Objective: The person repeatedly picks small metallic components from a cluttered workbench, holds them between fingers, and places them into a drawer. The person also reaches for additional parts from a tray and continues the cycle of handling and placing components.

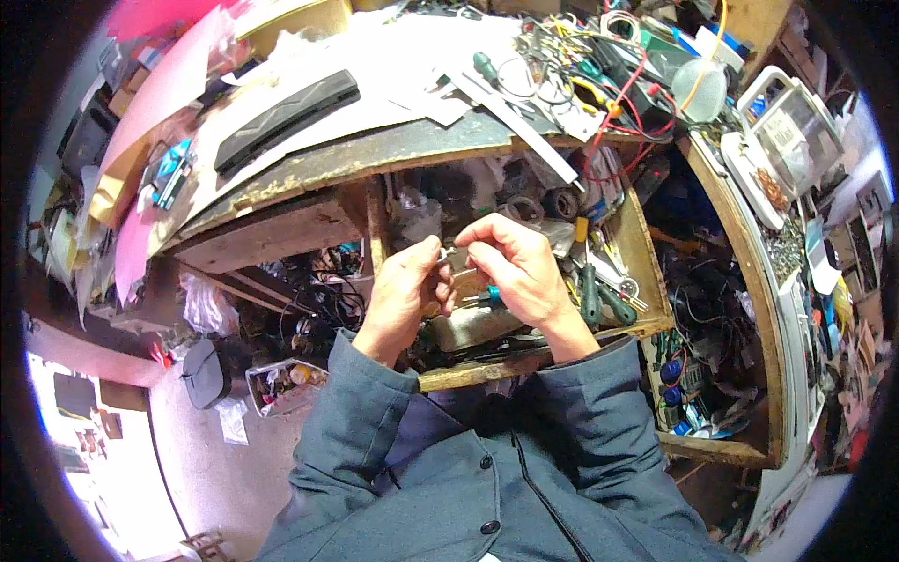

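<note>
The left hand has a small pale piece pinched there, above the open drawer, right hand curled just to its right, whether gripping I can't tell!

Worn wooden table, front edge chipped and dark, white sheeting over much of the top, open drawer beneath. To the right, a wood-edged side unit, its open bay crammed. Pale pinkish floor at left; strong white glare toward the lower left.
</note>
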Motion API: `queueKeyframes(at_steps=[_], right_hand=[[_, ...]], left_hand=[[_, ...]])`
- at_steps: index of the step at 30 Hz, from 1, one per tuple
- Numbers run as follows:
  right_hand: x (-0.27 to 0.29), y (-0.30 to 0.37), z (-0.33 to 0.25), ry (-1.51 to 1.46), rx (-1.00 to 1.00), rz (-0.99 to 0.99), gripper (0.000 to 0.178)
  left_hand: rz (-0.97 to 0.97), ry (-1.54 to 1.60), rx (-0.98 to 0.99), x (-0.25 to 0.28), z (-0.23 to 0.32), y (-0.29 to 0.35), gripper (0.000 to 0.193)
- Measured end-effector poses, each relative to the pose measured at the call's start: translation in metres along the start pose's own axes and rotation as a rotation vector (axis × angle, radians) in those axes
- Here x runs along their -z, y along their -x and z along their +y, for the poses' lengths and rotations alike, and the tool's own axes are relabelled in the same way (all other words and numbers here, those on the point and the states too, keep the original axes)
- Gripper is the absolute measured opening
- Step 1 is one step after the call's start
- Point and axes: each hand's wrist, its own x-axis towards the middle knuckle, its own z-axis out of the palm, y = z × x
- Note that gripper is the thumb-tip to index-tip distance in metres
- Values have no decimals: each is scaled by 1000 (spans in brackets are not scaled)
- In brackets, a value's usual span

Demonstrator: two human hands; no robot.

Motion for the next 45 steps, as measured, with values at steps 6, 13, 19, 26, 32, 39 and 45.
queueKeyframes(at_steps=[6, 13, 19, 26, 32, 39, 45], right_hand=[[-17, -5, 7, -111, 99, -20, 16], [-16, -6, 6, 171, 147, 18, 19], [-12, -2, -1, 191, 13, 51, 30], [-18, -2, -5, 175, 153, 18, 22], [-14, -4, 1, 279, 103, 12, 26], [-15, -4, 6, 247, 108, -9, 25], [-20, -2, -1, 207, 150, 52, 28]], left_hand=[[-17, -14, -4, 7, 6, 2, 36], [-86, -44, 2, 10, -1, -1, 35], [-74, -78, -24, 8, -2, -1, 37], [-72, -81, -25, 6, 0, -1, 38], [-55, -63, -5, 5, 0, 0, 38], [-91, -82, -27, 7, -1, 1, 38], [-79, -93, -27, 6, 0, 0, 38]])
